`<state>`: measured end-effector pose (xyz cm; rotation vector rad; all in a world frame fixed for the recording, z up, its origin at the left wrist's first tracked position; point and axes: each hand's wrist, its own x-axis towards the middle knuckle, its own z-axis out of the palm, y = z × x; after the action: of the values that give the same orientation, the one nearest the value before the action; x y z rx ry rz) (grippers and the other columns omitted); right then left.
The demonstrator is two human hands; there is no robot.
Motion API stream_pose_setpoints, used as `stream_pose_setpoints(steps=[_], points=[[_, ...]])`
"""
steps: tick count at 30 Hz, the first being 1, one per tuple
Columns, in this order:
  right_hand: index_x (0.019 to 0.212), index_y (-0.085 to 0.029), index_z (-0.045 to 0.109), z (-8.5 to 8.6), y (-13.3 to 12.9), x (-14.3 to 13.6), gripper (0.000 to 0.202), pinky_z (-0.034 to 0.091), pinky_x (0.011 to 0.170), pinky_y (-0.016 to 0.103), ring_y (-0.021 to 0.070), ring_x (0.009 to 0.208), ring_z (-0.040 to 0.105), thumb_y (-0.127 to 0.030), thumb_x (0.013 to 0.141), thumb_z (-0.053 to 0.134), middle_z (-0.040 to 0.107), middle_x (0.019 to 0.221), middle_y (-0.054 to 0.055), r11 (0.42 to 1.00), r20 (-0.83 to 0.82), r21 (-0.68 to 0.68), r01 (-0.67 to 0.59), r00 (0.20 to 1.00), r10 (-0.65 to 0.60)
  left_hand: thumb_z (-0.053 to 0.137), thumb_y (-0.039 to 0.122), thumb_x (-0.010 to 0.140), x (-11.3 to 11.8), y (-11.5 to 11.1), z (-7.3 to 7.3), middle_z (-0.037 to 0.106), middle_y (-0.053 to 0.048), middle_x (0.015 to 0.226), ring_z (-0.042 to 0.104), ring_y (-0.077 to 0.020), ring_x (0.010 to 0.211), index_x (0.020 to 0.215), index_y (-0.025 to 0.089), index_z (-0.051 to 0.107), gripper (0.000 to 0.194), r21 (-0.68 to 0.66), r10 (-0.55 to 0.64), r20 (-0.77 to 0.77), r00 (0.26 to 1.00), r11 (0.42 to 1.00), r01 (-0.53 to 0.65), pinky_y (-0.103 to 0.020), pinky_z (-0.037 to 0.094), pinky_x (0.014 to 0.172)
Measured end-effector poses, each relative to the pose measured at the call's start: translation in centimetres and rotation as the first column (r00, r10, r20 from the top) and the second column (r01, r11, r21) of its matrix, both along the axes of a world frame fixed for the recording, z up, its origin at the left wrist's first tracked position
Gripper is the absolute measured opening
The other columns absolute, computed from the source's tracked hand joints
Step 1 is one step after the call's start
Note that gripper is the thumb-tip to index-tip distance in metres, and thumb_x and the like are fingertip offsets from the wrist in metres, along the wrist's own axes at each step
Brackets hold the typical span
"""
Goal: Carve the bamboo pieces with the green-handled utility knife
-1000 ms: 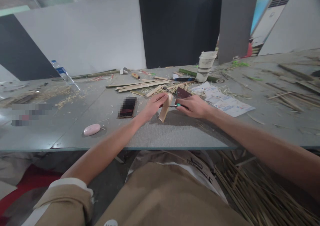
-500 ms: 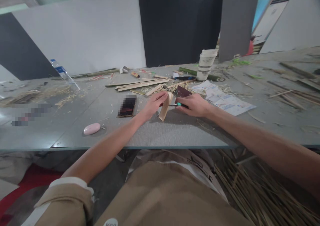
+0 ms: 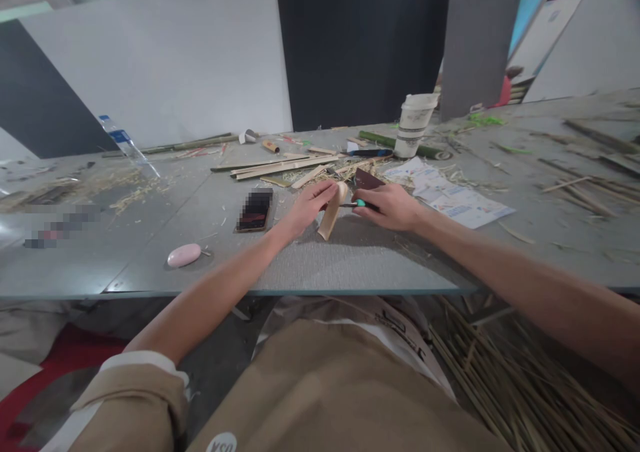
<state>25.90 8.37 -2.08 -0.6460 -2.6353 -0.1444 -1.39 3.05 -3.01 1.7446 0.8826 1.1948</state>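
Note:
My left hand (image 3: 316,202) is closed around a pale split bamboo piece (image 3: 330,220), which tilts downward with its lower end close to the tabletop. In my right hand (image 3: 393,207) is a slim tool with a dark handle and a teal collar (image 3: 361,203); its thin metal shaft (image 3: 347,205) reaches left to the bamboo. Whether the tip is a blade cannot be made out, since the bamboo and my left fingers hide it. Just behind my right hand lies a dark reddish-brown flat piece (image 3: 367,179).
Split bamboo strips (image 3: 275,167) and shavings lie behind my hands. A lidded paper cup (image 3: 415,125) stands beyond printed sheets (image 3: 460,199). On the left are a phone (image 3: 255,210), a pink oval object (image 3: 184,255) and a tilted water bottle (image 3: 129,147). Long strips (image 3: 520,379) lie below the table.
Both hands keep nearly the same hold on the bamboo and the tool. The right hand and tool have shifted very slightly right; the view itself has moved a little.

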Motion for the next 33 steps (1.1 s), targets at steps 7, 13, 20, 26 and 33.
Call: stream_pose_setpoints(steps=[7,13,20,26,33], points=[[0.114,-0.014,0.068,0.02,-0.39,-0.20,0.048,0.056,0.076,0.025,0.0085,0.076,0.057,-0.061,0.113,0.060,0.062,0.088,0.000,1.000,0.021,-0.008,0.005,1.000,-0.005,0.069,0.049,0.112,0.15,-0.28,0.21,0.077,-0.011,0.128,0.076,-0.0228,0.110,0.129,0.017,0.075,0.036,0.020,0.044,-0.034,0.998,0.999,-0.043,-0.044,0.068,0.099],[0.116,-0.014,0.068,-0.07,-0.17,-0.14,0.048,0.054,0.075,0.025,0.0084,0.076,0.055,-0.062,0.113,0.059,0.061,0.089,0.000,1.000,0.018,-0.017,0.009,1.000,-0.009,0.067,0.050,0.113,0.03,-0.52,0.34,0.077,-0.010,0.124,0.075,-0.0203,0.105,0.124,0.019,0.076,0.034,0.015,0.032,-0.052,0.998,0.999,-0.031,-0.040,0.068,0.095],[0.120,-0.015,0.068,0.18,-0.11,-0.21,0.056,0.051,0.073,0.025,0.0082,0.070,0.050,-0.068,0.115,0.051,0.059,0.084,-0.001,0.999,0.006,-0.042,0.002,1.000,-0.001,0.066,0.051,0.114,0.17,-0.65,0.56,0.077,-0.010,0.121,0.075,-0.0196,0.102,0.123,0.018,0.075,0.036,0.022,0.027,-0.041,0.999,0.999,-0.026,-0.039,0.067,0.092],[0.115,-0.015,0.068,0.42,-0.24,-0.30,0.059,0.049,0.072,0.025,0.0085,0.069,0.050,-0.070,0.115,0.048,0.058,0.081,-0.002,0.999,-0.024,-0.054,0.008,1.000,-0.009,0.066,0.052,0.114,0.06,-0.64,0.48,0.077,-0.009,0.119,0.074,-0.0191,0.099,0.122,0.018,0.075,0.036,0.030,0.026,-0.041,0.999,0.999,-0.025,-0.039,0.067,0.091],[0.111,-0.015,0.067,0.75,-0.38,-0.33,0.061,0.042,0.066,0.024,0.0078,0.064,0.043,-0.072,0.116,0.044,0.054,0.077,-0.003,0.999,-0.023,-0.053,-0.003,1.000,0.002,0.066,0.053,0.113,0.09,-0.61,0.49,0.077,-0.009,0.119,0.074,-0.0197,0.100,0.121,0.018,0.075,0.037,0.035,0.031,-0.059,0.998,0.999,-0.029,-0.039,0.067,0.092]])
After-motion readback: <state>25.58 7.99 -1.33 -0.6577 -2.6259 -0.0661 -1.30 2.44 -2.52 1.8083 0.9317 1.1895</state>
